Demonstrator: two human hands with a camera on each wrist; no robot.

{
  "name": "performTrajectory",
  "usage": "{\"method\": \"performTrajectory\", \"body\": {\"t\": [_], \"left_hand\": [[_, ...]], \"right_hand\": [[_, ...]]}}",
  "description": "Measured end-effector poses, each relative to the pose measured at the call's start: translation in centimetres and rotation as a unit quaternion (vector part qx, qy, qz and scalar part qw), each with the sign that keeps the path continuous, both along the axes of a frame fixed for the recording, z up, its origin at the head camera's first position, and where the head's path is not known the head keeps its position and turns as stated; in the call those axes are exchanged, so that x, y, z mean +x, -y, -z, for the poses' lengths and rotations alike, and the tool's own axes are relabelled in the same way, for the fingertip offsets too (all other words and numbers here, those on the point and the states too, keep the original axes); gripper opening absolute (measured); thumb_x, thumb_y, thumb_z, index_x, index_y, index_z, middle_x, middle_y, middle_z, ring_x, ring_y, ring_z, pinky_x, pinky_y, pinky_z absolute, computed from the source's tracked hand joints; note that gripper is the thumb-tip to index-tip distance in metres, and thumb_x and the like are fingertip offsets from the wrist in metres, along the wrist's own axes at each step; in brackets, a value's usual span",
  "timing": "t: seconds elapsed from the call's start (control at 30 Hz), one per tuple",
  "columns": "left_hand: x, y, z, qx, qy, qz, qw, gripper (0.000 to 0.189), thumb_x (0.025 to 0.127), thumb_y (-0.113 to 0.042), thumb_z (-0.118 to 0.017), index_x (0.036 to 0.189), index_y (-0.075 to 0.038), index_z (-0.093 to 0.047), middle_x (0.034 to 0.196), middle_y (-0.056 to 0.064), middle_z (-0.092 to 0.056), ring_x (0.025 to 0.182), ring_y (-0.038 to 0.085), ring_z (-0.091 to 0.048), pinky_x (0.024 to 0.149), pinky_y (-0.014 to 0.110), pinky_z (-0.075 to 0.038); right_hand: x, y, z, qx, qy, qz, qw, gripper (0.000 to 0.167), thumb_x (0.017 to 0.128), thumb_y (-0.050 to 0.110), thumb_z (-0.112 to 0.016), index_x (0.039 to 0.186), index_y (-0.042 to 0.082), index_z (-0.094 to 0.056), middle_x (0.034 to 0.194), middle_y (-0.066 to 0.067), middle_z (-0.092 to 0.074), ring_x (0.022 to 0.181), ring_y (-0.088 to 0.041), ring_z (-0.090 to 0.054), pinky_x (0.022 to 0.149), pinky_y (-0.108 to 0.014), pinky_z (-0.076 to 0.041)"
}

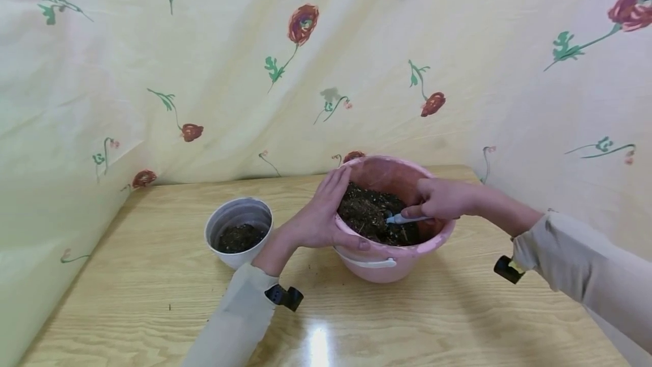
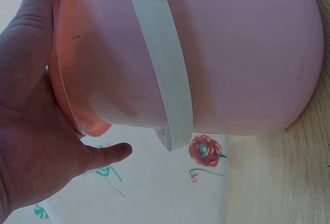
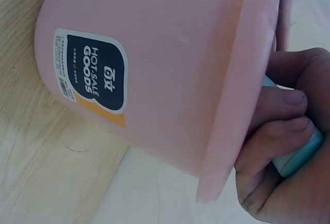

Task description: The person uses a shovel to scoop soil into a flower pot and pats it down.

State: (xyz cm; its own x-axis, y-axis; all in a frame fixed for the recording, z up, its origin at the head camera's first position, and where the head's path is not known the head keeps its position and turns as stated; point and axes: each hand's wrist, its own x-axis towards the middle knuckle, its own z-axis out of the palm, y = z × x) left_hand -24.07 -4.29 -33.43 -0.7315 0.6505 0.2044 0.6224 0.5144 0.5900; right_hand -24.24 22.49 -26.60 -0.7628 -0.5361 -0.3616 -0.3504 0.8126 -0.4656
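Note:
A pink plastic bucket point(image 1: 392, 271) of dark soil point(image 1: 374, 214) stands on the table, tilted slightly toward me. My left hand point(image 1: 323, 214) holds its left rim, thumb along the front and fingers spread toward the back. In the left wrist view, one finger point(image 2: 108, 155) sticks out straight, while others are hidden by the rim. Over the right rim, my right hand point(image 1: 440, 200) reaches in and grips the light blue handle of a small trowel point(image 1: 407, 218). The trowel's far end is in the soil, so its blade is hidden. Fingers point(image 3: 278, 136) curl round the handle point(image 3: 301, 154).
Left of the bucket, a white pot point(image 1: 216, 245) holds some dark soil. The wooden table point(image 1: 127, 276) has a few soil crumbs on it. A flowered cloth point(image 1: 229, 72) hangs behind and at the sides. A white bucket handle point(image 1: 369, 263) hangs in front.

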Motion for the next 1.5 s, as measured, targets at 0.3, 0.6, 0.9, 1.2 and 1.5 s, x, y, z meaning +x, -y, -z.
{"method": "performTrajectory", "body": {"t": [0.3, 0.6, 0.9, 1.2, 1.5], "left_hand": [[-0.1, -0.1, 0.2, 0.005, 0.003, -0.001, 1.0000, 0.135, 0.065, -0.055, -0.084, 0.155, -0.012, 0.007, 0.161, 0.001, 0.009, 0.145, 0.012, 0.015, 0.117, 0.045, -0.009], [-0.2, -0.1, 0.2, 0.012, -0.013, -0.001, 0.9999, 0.136, 0.064, -0.055, -0.084, 0.155, -0.012, 0.008, 0.161, 0.001, 0.008, 0.146, 0.014, 0.014, 0.117, 0.047, -0.010], [-0.2, 0.0, 0.3, 0.012, -0.009, 0.000, 0.9999, 0.138, 0.064, -0.054, -0.085, 0.154, -0.014, 0.011, 0.161, -0.001, 0.010, 0.145, 0.013, 0.014, 0.117, 0.047, -0.009], [-0.1, -0.1, 0.1, 0.012, 0.003, -0.006, 0.9999, 0.139, 0.063, -0.055, -0.085, 0.154, -0.018, 0.013, 0.161, -0.001, 0.013, 0.145, 0.012, 0.015, 0.117, 0.046, -0.008], [0.1, -0.1, 0.1, 0.014, -0.001, -0.003, 0.9999, 0.139, 0.064, -0.053, -0.085, 0.153, -0.023, 0.017, 0.161, -0.003, 0.012, 0.146, 0.013, 0.012, 0.117, 0.046, -0.009]], "right_hand": [[-0.3, 0.6, 1.1, -0.058, 0.019, -0.027, 0.9978, 0.031, 0.094, 0.020, -0.062, 0.066, 0.009, -0.068, 0.050, 0.003, -0.047, 0.046, -0.006, -0.041, 0.051, -0.022, -0.037], [-0.8, 0.6, 1.2, -0.080, 0.098, 0.010, 0.9919, 0.033, 0.096, 0.017, -0.057, 0.065, 0.006, -0.062, 0.051, 0.001, -0.044, 0.044, -0.007, -0.035, 0.045, -0.020, -0.032], [-0.4, 0.8, 1.1, -0.085, 0.097, 0.041, 0.9908, 0.031, 0.096, 0.018, -0.058, 0.068, 0.005, -0.062, 0.052, 0.000, -0.047, 0.044, -0.008, -0.036, 0.043, -0.021, -0.033], [0.1, 1.2, 2.0, -0.094, 0.030, 0.031, 0.9947, 0.033, 0.096, 0.018, -0.058, 0.065, 0.005, -0.062, 0.048, 0.003, -0.047, 0.040, -0.006, -0.040, 0.042, -0.022, -0.036], [0.3, 1.2, 2.8, -0.084, -0.042, 0.006, 0.9956, 0.034, 0.095, 0.017, -0.059, 0.062, 0.010, -0.063, 0.047, 0.004, -0.050, 0.042, -0.005, -0.044, 0.045, -0.022, -0.040]]}}
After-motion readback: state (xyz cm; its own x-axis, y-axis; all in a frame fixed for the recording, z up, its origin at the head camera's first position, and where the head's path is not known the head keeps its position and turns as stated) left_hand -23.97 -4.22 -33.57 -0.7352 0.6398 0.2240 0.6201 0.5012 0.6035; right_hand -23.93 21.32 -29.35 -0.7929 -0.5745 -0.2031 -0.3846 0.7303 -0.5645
